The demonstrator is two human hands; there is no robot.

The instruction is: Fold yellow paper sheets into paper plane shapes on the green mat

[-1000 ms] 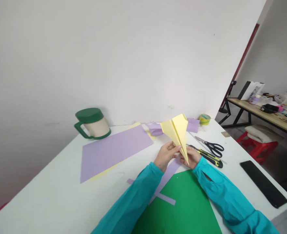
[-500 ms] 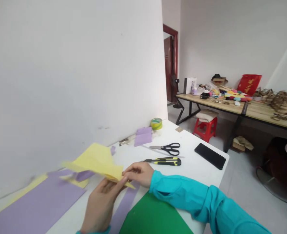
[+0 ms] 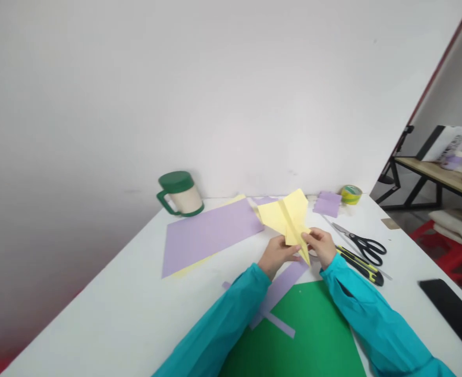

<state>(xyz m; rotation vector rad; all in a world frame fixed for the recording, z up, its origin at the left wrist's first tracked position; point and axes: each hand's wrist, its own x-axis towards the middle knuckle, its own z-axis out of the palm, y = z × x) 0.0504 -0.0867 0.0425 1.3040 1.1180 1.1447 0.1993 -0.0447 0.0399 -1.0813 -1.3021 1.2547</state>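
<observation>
Spreading the plane (image 3: 289, 213) flatter than before, nose at five o'clock, left hand (image 3: 277, 255) and right hand (image 3: 322, 247) pinched it between fingers; folding apparently continued.

Right of and below the frame's centre, my head view gives me a pale yellow paper airplane (image 3: 289, 217), creased lengthwise, wings spread toward the top, narrow nose pointing down and slightly right.

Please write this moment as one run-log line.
left hand: holds folded yellow paper plane | right hand: holds same plane | white table, right side: black-handled metal scissors, yellow-black utility knife
</observation>
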